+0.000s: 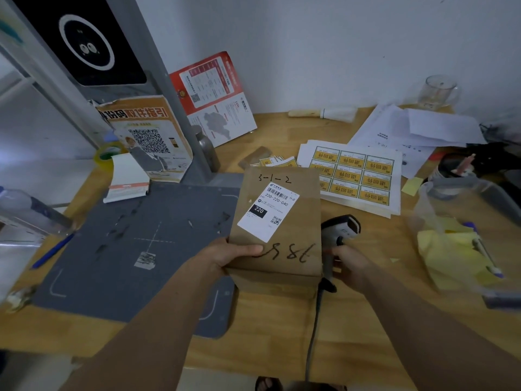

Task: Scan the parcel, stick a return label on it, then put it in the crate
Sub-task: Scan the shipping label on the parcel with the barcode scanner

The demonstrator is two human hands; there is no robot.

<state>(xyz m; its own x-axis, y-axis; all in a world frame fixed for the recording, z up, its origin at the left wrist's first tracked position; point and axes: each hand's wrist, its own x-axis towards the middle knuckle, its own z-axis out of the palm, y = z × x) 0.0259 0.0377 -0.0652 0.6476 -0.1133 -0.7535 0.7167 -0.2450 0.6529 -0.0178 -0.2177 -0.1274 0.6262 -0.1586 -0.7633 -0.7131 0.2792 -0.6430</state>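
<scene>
A brown cardboard parcel [293,241] with a white shipping label [267,211] and handwritten numbers is held over the desk's middle. My left hand [228,256] grips its near left corner, thumb on top. Just right of the parcel, my right hand [348,263] is wrapped around the handle of a black and white barcode scanner [342,230], whose head is beside the parcel's right edge. Sheets of yellow return labels [355,176] lie behind the parcel. No crate is recognisable in view.
A grey mat [135,244] covers the desk's left. A metal stand with a screen [93,40], posters, a notepad [128,180] and tape [108,153] stand behind it. Papers [408,128], a glass mug [438,91], a clear plastic bin [462,230] with yellow notes sit right.
</scene>
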